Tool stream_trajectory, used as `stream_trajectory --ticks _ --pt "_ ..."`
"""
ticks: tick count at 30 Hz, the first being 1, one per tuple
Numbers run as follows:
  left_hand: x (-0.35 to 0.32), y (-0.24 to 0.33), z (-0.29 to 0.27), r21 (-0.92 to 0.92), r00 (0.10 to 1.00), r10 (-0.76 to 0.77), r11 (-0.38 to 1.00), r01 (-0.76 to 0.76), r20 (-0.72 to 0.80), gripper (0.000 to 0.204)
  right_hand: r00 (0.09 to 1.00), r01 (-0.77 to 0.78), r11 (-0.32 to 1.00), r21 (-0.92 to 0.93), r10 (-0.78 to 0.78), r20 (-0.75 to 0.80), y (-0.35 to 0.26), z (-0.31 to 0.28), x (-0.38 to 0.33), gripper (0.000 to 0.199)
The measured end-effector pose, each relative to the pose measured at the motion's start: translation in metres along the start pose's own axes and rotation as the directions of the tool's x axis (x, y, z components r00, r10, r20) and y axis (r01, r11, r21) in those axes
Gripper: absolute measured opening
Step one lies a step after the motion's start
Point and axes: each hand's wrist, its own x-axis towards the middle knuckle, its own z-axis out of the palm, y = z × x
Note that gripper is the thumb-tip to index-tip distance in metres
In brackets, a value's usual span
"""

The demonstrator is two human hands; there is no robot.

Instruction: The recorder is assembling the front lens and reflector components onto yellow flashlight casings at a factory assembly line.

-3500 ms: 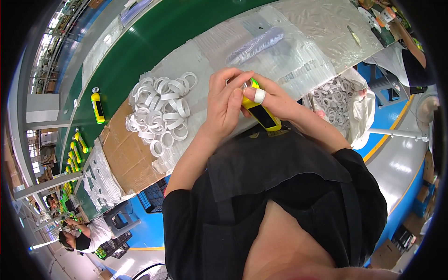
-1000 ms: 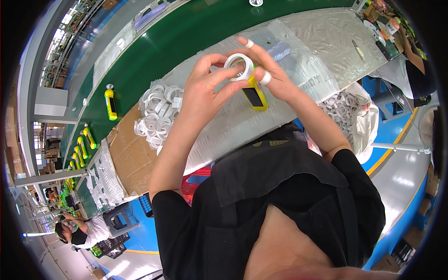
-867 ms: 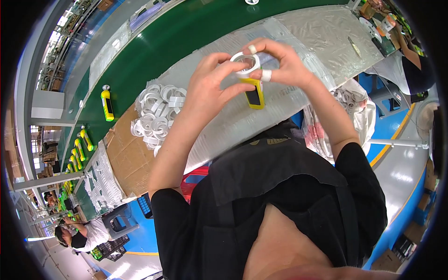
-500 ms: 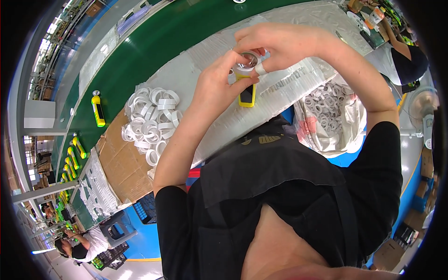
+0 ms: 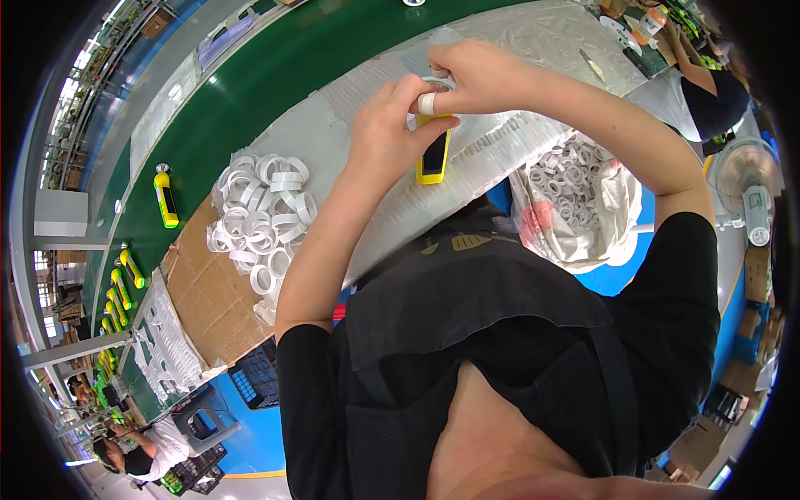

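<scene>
A long green belt (image 5: 275, 71) runs behind the plastic-covered worktable (image 5: 333, 125). Beside the table, near the person's right elbow, a whitish sack (image 5: 627, 212) gapes, well filled with small white rings (image 5: 571, 179). Over by the seated co-worker (image 5: 162, 450), dark crates (image 5: 208, 458) hold some yellow-green pieces. Wider white rings are heaped (image 5: 262, 212) on the table's left. The left hand (image 5: 387, 125) grasps the yellow flashlight (image 5: 432, 158) near its head, over the tabletop; the right hand's (image 5: 479, 75) fingers curl against that head, their tips partly hidden.
</scene>
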Motion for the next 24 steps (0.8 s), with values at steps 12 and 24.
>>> stream_trajectory --ticks 12,24 --pt "-0.005 -0.001 -0.002 -0.032 0.999 0.019 0.999 -0.02 -0.037 0.039 0.996 -0.009 0.999 -0.037 0.012 0.094 -0.012 -0.018 0.0 0.055" --pt "-0.005 -0.005 -0.005 -0.021 1.0 -0.016 1.0 0.016 -0.014 0.038 0.99 0.141 0.906 0.399 -0.141 -0.028 0.008 0.001 -0.003 0.048"
